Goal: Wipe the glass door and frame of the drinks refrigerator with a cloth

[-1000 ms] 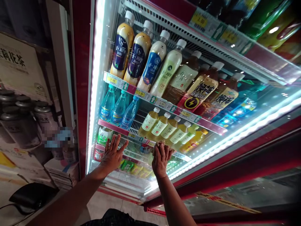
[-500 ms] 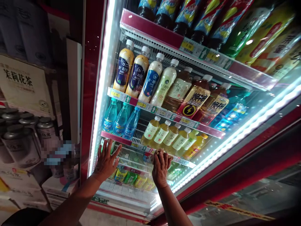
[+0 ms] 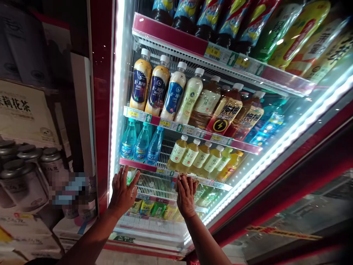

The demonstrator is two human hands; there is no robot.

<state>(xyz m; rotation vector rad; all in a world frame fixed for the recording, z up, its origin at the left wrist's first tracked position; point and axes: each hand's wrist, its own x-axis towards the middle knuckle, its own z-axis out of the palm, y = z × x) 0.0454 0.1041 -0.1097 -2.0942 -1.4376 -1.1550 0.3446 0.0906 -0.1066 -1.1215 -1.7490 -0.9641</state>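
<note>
The right hand (image 3: pixel 185 197) is at 6 o'clock in the view, and a brown, crumpled rag (image 3: pixel 195 180) is under its fingers, up against what seems to be the glass (image 3: pixel 158 184) of a fridge (image 3: pixel 100 73). Those fingers are close together and a little bent over the rag; I cannot tell what the thumb does, as it is hidden. The left hand (image 3: pixel 122 192) is at 9 o'clock from the right one. Its fingers are spread wide, and it holds nothing; I cannot tell if all of it touches the glass. Past the glass, teal bottles (image 3: pixel 140 146) stand at 1 o'clock from the left hand, and pale tea bottles (image 3: pixel 190 156) stand at 12 o'clock from the right. Small packs (image 3: pixel 158 209) sit lower, at 8 o'clock from the right hand. For good work with the rag, I think it should lie flat, not in a ball, so more of it meets the glass. The right hand should push evenly, in long, slow strokes that lap over each other. The left hand could lean on the frame (image 3: pixel 103 191) at 9 o'clock, since bare fingers may leave marks.
</note>
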